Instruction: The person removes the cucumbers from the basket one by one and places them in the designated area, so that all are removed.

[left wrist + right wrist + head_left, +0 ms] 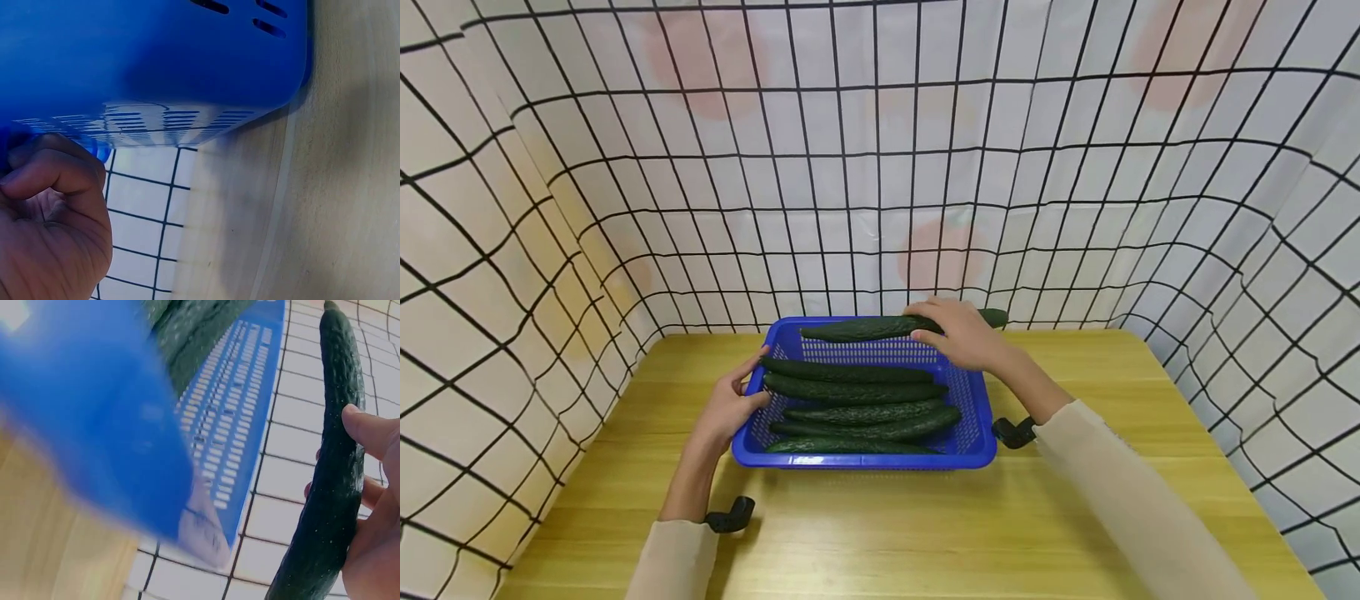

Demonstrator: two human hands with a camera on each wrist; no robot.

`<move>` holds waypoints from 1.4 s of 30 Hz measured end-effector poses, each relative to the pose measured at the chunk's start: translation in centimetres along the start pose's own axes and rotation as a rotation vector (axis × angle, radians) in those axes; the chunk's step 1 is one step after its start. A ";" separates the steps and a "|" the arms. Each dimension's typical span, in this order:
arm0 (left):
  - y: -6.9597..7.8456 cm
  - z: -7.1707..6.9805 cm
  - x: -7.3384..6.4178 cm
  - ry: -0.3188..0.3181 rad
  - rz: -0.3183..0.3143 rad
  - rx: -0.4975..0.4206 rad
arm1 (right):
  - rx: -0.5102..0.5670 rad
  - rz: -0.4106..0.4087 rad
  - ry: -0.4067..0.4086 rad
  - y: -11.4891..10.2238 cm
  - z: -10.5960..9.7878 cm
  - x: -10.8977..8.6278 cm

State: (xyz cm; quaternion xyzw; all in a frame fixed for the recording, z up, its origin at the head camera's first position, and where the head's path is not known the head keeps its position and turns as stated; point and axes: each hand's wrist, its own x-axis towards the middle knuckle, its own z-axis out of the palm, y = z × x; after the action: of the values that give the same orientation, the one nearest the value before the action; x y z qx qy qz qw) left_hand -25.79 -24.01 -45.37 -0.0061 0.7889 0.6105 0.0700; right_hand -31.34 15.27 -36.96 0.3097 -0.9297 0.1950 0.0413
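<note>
A blue plastic basket (977, 417) with slotted walls stands on the wooden table, several dark green cucumbers (850, 390) lying lengthwise inside. My left hand (730, 408) grips the basket's left rim, thumb on the inner side; in the left wrist view its curled fingers sit at the basket's slotted side. Above the basket's far rim my right hand (958, 333) holds one cucumber (857, 330), roughly level from left to right. In the right wrist view the thumb lies across that cucumber (331, 487), with fingertips showing behind it, and it is apart from the basket wall.
Black wire grid panels (876, 183) backed with white sheeting enclose the table at the back and both sides. The wooden tabletop (880, 533) extends in front of the basket and to either side. A dark wrist camera (1015, 432) sits close to the basket's right rim.
</note>
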 end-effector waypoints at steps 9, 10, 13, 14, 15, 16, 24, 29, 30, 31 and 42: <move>0.0 0.0 0.0 0.003 -0.005 -0.001 | 0.026 0.025 0.049 2.7 -2.2 -3.4; 0.0 0.0 0.0 0.003 -0.003 0.000 | 0.027 0.032 0.049 3.1 -2.3 -3.8; 0.0 0.0 0.0 -0.002 -0.001 0.005 | 0.015 0.055 0.052 4.4 -2.7 -5.0; 0.1 0.0 0.0 -0.004 0.002 0.003 | 0.013 0.062 0.054 4.9 -2.8 -5.5; 0.1 0.0 0.0 -0.004 0.003 0.004 | 0.011 0.070 0.056 5.4 -2.9 -5.9; 0.1 0.0 0.0 -0.006 0.004 0.006 | 0.011 0.078 0.057 5.8 -3.0 -6.3; 0.0 -0.1 0.2 -0.003 0.003 0.019 | 0.029 0.118 0.084 8.9 -4.1 -9.7; 0.1 -0.1 0.1 -0.016 -0.002 0.026 | 0.025 0.145 0.103 10.7 -4.5 -11.8; 0.1 -0.1 0.1 -0.020 -0.001 0.033 | 0.022 0.148 0.111 11.1 -4.5 -12.2; 0.2 -0.1 0.1 -0.021 0.002 0.039 | 0.018 0.150 0.119 11.4 -4.6 -12.6; 0.3 -0.3 0.0 -0.027 -0.003 0.048 | 0.014 0.213 0.130 14.9 -4.0 -15.9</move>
State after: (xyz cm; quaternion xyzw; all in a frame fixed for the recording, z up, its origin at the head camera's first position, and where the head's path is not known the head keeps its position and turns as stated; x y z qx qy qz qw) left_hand -25.84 -24.18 -44.97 0.0026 0.8023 0.5913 0.0814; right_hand -27.51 36.60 -41.47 0.1961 -0.9513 0.2244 0.0783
